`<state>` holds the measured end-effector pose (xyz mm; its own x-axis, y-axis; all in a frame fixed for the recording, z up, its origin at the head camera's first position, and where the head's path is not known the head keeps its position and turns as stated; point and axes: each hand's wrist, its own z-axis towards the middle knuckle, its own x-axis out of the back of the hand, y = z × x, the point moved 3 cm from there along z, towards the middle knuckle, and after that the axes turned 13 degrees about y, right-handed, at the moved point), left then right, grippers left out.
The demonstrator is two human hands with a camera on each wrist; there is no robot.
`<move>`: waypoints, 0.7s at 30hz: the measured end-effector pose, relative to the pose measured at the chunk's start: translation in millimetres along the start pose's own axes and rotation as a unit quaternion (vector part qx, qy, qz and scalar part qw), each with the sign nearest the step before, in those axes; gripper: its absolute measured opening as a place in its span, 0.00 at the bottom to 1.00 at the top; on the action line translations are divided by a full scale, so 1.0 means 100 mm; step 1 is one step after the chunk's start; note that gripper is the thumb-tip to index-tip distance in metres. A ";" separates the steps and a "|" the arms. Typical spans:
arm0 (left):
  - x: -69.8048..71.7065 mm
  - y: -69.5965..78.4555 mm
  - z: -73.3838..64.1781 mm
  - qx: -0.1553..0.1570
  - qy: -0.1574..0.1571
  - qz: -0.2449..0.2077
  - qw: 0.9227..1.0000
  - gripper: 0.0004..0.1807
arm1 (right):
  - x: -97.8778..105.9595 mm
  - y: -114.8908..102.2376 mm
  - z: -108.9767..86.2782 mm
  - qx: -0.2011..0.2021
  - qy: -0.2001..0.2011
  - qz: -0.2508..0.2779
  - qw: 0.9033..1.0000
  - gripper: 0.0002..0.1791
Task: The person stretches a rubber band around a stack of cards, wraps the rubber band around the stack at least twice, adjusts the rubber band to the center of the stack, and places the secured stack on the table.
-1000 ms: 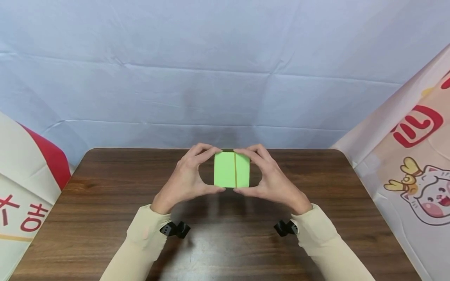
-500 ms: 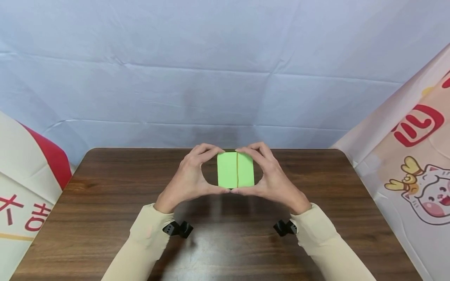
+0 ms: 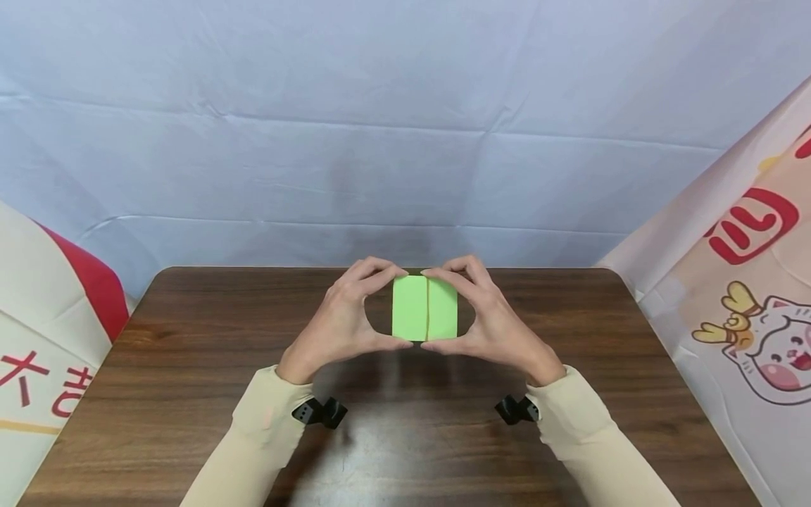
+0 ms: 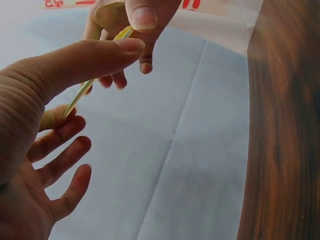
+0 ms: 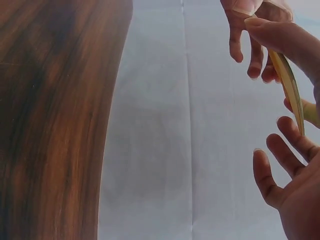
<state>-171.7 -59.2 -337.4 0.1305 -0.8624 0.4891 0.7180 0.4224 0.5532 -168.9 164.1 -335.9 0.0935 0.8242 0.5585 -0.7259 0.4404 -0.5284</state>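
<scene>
Held up over the table, a thin square pad of light green notes (image 3: 409,308) faces the head camera. A narrow tan rubber band (image 3: 427,310) runs from its far edge to its near edge, a little right of the pad's middle. My left hand (image 3: 342,317) pinches the left part, thumb at the near edge and fingertips at the far edge. My right hand (image 3: 491,317) pinches likewise, with its thumb tip and index fingertip right at the band's ends. In the left wrist view the pad (image 4: 80,97) appears edge-on, as does the pad (image 5: 289,87) in the right wrist view.
A dark wood table (image 3: 190,338) lies beneath both hands. Behind it hangs a pale cloth (image 3: 405,176), and printed cloths stand at the left (image 3: 38,317) and right (image 3: 754,296). Small black cameras (image 3: 319,412) are strapped at the wrists.
The pad and my left hand have shifted slightly right. The rubber band sits a little closer to the pad's middle than a second ago. Both hands keep their pinch.
</scene>
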 end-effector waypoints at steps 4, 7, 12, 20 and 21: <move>0.00 0.00 0.00 -0.003 -0.003 -0.004 1.000 0.45 | -0.01 0.00 0.00 0.002 0.000 0.004 1.000 0.52; 0.00 0.01 0.01 -0.002 -0.005 -0.006 1.000 0.44 | -0.01 0.01 0.00 0.005 0.000 0.008 1.000 0.52; 0.01 0.00 0.00 0.003 -0.007 -0.013 1.000 0.45 | -0.02 0.01 0.00 0.007 0.000 0.010 1.000 0.52; 0.00 -0.01 0.00 0.008 -0.008 -0.029 0.999 0.44 | -0.03 0.01 0.00 -0.003 -0.008 0.017 1.000 0.52; 0.00 -0.01 0.00 0.008 -0.009 -0.031 0.999 0.45 | -0.03 0.02 0.00 -0.005 -0.010 0.019 1.000 0.52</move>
<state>-172.2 -59.5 -338.0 0.0742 -0.8823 0.4647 0.7126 0.3729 0.5942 -170.6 162.0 -338.3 0.0525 0.8334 0.5502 -0.7218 0.4124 -0.5559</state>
